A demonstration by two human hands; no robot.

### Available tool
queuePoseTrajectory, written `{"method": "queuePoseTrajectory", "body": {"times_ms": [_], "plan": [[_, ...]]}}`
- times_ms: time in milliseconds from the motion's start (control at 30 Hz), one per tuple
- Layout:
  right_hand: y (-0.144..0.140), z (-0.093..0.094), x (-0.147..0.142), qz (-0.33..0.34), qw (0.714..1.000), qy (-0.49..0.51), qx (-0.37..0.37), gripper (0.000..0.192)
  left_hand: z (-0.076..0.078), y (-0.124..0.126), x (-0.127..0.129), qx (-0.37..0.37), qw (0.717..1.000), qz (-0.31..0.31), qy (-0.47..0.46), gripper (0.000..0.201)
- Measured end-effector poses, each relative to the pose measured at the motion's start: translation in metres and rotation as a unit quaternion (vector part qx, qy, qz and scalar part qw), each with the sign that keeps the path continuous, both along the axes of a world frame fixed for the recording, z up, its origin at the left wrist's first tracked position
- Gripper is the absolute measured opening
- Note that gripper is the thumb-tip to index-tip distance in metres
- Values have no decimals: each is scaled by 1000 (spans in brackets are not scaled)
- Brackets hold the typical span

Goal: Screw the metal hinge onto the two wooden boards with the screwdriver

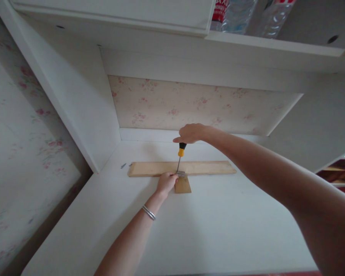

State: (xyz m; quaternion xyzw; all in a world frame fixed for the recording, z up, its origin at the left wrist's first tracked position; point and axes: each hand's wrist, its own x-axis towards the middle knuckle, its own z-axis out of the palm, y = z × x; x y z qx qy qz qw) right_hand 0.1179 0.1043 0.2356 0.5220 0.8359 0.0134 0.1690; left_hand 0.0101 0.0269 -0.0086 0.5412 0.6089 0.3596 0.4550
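Note:
A long wooden board lies flat on the white surface, and a short wooden piece meets its near edge at the middle. Over that joint sits a small metal hinge. My right hand is closed on top of the black-and-yellow handle of a screwdriver, which stands nearly upright with its tip down at the hinge's left side. Beside the tip, my left hand has its fingers pinched together at the hinge's edge; what lies between them is too small to make out.
Small screws lie left of the board. A white side panel rises at left, and an overhead shelf holds plastic bottles. Floral wallpaper covers the back.

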Motion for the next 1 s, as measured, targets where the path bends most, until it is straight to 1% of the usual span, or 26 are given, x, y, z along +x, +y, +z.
{"method": "queuePoseTrajectory", "body": {"times_ms": [33,67,100,133,167,200,267,333,367,433,467,533,567,667,733,800,833,867,900,933,1000], "plan": [[1,-1,1,18,1000,17,-15,48,0,0,0,1,1000,-1,2,27],[1,-1,2,31,998,40,-48,46,-1,0,0,2,1000,-3,5,27],[1,0,3,35,994,61,-89,53,-1,0,0,5,1000,-5,10,27],[0,1,3,27,989,74,-123,65,0,0,0,9,1000,-6,15,27],[-1,2,3,10,987,74,-142,72,0,0,0,14,1000,-7,19,27],[-1,3,2,-6,987,62,-146,71,1,-1,0,18,1000,-7,21,27],[-3,5,-1,-23,993,18,-113,56,2,-2,0,21,1000,-6,19,28],[-3,6,-4,-5,997,-13,-73,53,3,-2,0,17,1000,-6,12,28],[-3,6,-5,11,998,-11,-67,50,3,-2,0,15,1000,-5,9,28],[-4,7,-5,29,995,21,-93,40,3,-1,0,12,1000,-4,10,27],[-5,7,-5,28,992,38,-116,45,2,-1,-1,12,1000,-3,12,27],[-6,7,-4,9,988,51,-148,64,2,0,-1,12,1000,-3,18,27],[-7,7,-4,-5,988,46,-148,65,2,0,-1,14,1000,-4,18,27],[-7,6,-4,-29,994,8,-102,51,3,-1,-1,18,1000,-3,15,28],[-7,5,-3,-8,997,-9,-72,51,4,-1,-1,17,1000,-4,15,28],[-6,4,-1,31,996,17,-81,43,4,-2,-1,15,1000,-2,19,29],[-7,4,0,46,993,40,-98,45,4,-2,-1,13,1000,0,21,29],[-7,3,0,54,989,63,-119,54,4,-1,-1,12,1000,0,21,29],[-7,3,1,54,986,82,-138,64,3,-1,-1,11,1000,1,20,28],[-7,2,1,43,984,89,-148,69,2,-1,-1,11,1000,0,19,28],[-6,1,0,6,989,71,-132,61,1,0,-2,16,1000,-3,17,28]]}}
